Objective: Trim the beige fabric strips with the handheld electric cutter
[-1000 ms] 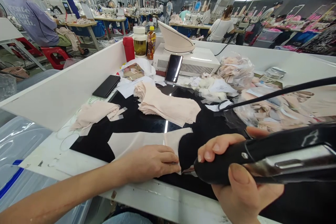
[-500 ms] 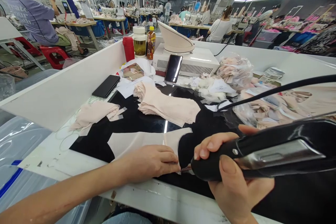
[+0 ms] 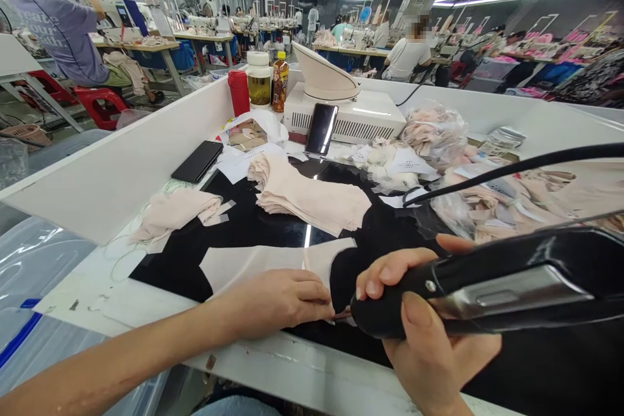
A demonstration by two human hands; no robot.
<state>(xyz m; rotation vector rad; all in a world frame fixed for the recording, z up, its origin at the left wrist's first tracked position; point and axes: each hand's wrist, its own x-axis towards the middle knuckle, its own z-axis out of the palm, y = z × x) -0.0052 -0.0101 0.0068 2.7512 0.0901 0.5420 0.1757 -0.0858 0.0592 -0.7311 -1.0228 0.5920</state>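
Observation:
My left hand lies flat on a pale pink fabric piece, fingers close together at its lower right edge. The fabric rests on the black work surface. My right hand is wrapped round a black corded handheld tool with a silver panel. Its thin metal tip points left and meets the fabric's edge beside my left fingertips; exact contact is hard to see. Just beyond, a stack of cut pale pink fabric pieces lies on the black surface.
A folded fabric bundle and a black phone lie at left. Another phone leans on a white machine. Bagged fabric sits at back right. A black cable crosses above the right side. Co-workers sit beyond the table walls.
My right hand and the tool have shifted very slightly left and down. My left hand and the fabric stay where they were.

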